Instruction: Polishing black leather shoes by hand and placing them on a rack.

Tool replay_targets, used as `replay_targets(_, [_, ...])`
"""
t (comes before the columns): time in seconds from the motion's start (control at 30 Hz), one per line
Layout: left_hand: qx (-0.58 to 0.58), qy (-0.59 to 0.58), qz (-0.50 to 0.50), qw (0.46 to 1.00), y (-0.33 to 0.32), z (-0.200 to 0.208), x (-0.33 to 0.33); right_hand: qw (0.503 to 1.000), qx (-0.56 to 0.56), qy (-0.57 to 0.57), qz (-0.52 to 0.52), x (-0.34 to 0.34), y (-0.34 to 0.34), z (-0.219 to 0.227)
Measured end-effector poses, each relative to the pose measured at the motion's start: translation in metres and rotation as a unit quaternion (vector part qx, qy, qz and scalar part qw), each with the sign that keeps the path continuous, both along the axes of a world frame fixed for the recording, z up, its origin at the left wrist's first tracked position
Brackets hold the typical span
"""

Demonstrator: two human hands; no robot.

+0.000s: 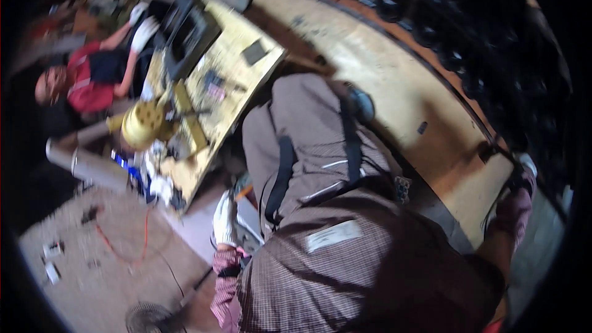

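My left hand [225,221], in a white glove, is down beside my left thigh, below the wooden worktable [237,65]. Its fingers point up and look stretched out, and no object shows in them. A small orange piece [245,192] lies just past the fingertips. Far out to the right, my right hand [525,165] reaches to the edge of a stack of glossy black parts [493,55]. Shadow and blur hide its fingers, so whether it grips one of them is unclear. My brown checked apron [345,234] with dark straps fills the middle.
On the worktable are a black frame-like part [185,37], a yellow perforated cylinder [145,124] and scattered small tools. Across it sits a co-worker in red [86,80] with white gloves. A pale board [382,68] curves on my right. A fan [148,317] and orange cord [123,262] are lower left.
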State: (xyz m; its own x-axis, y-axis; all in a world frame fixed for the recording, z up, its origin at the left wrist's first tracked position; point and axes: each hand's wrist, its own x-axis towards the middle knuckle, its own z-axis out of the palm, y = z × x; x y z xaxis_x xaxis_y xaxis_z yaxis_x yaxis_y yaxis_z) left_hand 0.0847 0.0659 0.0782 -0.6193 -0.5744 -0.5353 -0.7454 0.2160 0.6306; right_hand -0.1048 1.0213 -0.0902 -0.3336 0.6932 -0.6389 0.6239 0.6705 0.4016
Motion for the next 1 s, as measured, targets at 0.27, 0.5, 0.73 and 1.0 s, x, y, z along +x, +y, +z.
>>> replay_targets(0.27, [0.031,0.008,0.010,0.999,0.046,0.011,-0.042,0.993,0.041,0.099,-0.043,0.022,0.029,-0.040])
replay_targets(0.5, [0.036,0.155,-0.247,0.956,0.100,0.048,-0.097,0.999,0.038,-0.038,-0.009,-0.019,0.015,-0.046])
replay_targets(0.73, [-0.236,-0.005,-0.505,0.830,0.046,0.029,-0.022,0.904,-0.205,0.366,-0.083,0.043,-0.112,-0.037])
replay_targets(1.0, [-0.139,-0.380,-0.256,0.878,-0.015,-0.038,0.115,0.801,-0.356,0.430,-0.218,0.033,-0.302,0.089])
